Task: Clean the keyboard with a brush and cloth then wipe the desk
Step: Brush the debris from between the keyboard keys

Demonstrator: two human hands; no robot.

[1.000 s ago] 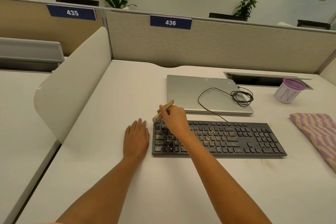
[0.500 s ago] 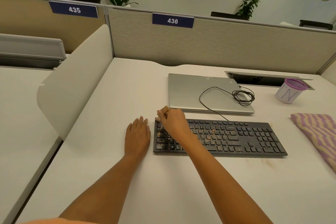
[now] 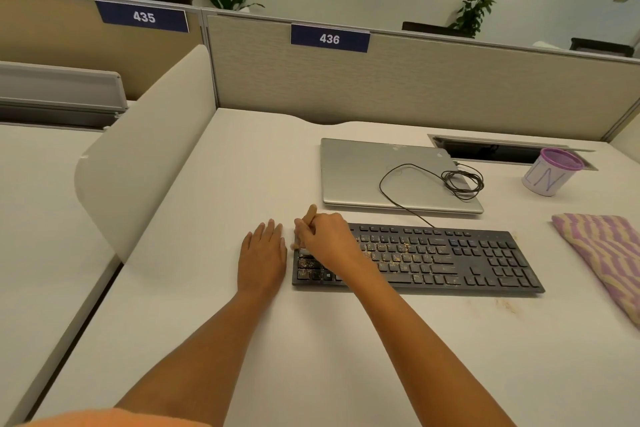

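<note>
Blue sign (image 3: pixel 143 16) reads 435, second sign (image 3: pixel 329 38) 436 — cup (image 3: pixel 545 180) marked "N".

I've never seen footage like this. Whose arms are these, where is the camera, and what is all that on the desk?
There is no machine here. A person wears a wide-angle camera on the head, so the single picture looks forward and down along their own two arms. The left hand lies flat on the white desk, just beside the left end of a black keyboard that is speckled with crumbs. The right hand grips a small brush with a wooden handle over that same end of the keys; its bristles are mostly hidden. Behind the keyboard lies a closed silver laptop with a coiled black cable on its lid. Further right are a white cup with a purple rim and a striped cloth; neither hand touches them.
</note>
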